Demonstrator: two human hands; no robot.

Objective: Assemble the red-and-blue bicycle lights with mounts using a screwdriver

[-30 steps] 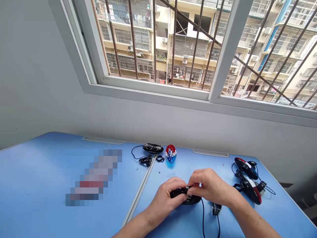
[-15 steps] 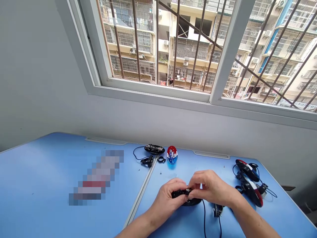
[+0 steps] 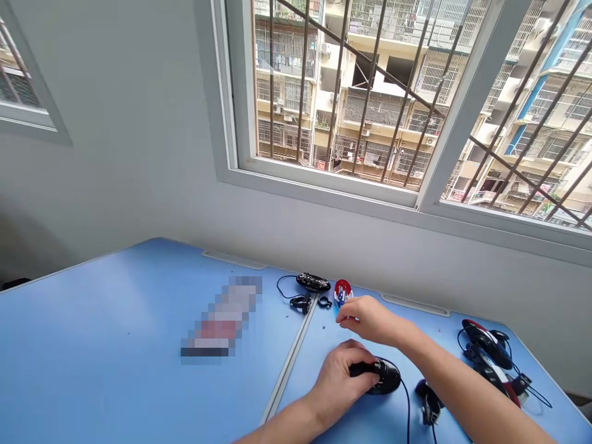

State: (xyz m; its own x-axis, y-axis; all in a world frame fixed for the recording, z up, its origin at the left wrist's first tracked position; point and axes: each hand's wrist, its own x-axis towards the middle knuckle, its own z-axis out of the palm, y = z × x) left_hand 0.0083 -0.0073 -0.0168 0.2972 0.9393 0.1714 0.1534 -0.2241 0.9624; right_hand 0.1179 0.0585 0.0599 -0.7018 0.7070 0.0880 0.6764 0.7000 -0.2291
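Note:
My left hand [image 3: 342, 376] is closed around a black oval casing [image 3: 386, 376] with a cable, and its fingers cover the casing's left part. My right hand [image 3: 367, 317] is beside a small oval shell [image 3: 343, 288], red at the far end and blue at the near end, with small silvery parts inside. Its fingers are bent together at the shell's near edge; whatever they may hold is hidden. A tiny metal piece [image 3: 324, 325] lies on the table just left of that hand. By my right forearm sits a black clamp-like part [image 3: 431, 407] on a cable.
At the back stand an open black casing [image 3: 313, 282], a black clamp part [image 3: 301, 303] and a black ring [image 3: 325, 302]. Several red, white and black units with cables [image 3: 490, 351] lie at the right. A blurred patch [image 3: 222, 320] covers something on the blue table [image 3: 115, 370].
My right hand has left the black casing and moved up to the red and blue shell. My left hand still holds the casing. The view has swung to the left.

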